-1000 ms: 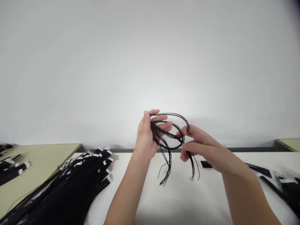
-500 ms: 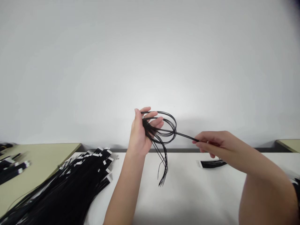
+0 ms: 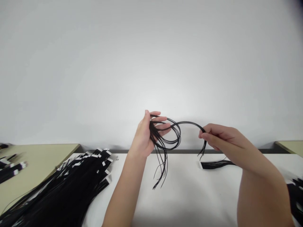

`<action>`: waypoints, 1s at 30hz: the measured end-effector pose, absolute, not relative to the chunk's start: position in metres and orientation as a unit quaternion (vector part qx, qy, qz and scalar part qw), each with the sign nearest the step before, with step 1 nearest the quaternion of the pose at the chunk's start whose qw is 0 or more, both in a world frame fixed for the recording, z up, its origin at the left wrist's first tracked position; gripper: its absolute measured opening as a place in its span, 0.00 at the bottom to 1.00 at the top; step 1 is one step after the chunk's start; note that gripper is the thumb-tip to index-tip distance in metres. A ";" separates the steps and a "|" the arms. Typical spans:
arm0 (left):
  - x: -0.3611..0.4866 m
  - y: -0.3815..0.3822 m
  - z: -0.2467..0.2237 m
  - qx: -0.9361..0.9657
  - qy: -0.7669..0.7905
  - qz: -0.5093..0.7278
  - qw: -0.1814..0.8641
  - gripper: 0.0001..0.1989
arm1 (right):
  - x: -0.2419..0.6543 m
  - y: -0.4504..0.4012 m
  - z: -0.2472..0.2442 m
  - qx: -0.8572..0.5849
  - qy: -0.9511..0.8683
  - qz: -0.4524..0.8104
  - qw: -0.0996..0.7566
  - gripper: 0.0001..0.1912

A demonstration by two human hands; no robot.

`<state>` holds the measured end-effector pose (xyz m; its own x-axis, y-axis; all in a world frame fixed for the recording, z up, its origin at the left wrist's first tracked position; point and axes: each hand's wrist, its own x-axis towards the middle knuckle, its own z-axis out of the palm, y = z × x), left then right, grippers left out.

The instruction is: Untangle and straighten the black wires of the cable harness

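A looped bundle of thin black wires (image 3: 178,138) hangs across my left hand (image 3: 145,135), between thumb and palm, with the other fingers spread behind the loops. Loose wire ends dangle below that hand. My right hand (image 3: 210,135) pinches a few strands of the same bundle, which arch over from the coil; their short tips droop below the fingertips. Under the right hand, a black wire harness (image 3: 214,164) with a white connector at its left end lies on the white table (image 3: 180,195).
At the left lies a large pile of black wire harnesses (image 3: 61,189) with white connectors. Beyond it, more harnesses (image 3: 11,170) rest on a yellowish table (image 3: 38,179). Another dark bundle (image 3: 295,195) sits at the right edge. A pale wall (image 3: 151,63) rises behind.
The strands between my hands have gone from taut to a slack arch, their tips now showing past the right fingers. Both hands have shifted slightly right; the right one is a little higher.
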<state>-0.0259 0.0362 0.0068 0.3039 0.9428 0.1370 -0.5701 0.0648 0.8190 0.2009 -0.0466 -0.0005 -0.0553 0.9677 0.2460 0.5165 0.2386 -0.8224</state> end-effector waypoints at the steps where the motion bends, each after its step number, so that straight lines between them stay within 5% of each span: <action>1: -0.024 0.035 0.006 0.411 0.225 0.533 0.705 0.18 | 0.200 -0.046 -0.001 -0.542 -0.664 0.277 0.433 0.18; 12: -0.015 0.028 0.003 0.414 0.221 0.414 0.780 0.18 | 0.183 -0.030 -0.008 -0.421 -0.548 0.345 0.635 0.11; 30: -0.015 0.025 0.012 0.216 0.202 0.390 0.872 0.16 | 0.178 -0.013 -0.010 -0.314 -0.419 0.546 0.654 0.11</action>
<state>-0.0152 0.0249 0.0116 0.6134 0.7682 -0.1835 -0.5934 0.6016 0.5348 0.1779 -0.0133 -0.0098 0.0537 0.9773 0.2051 -0.4515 0.2069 -0.8680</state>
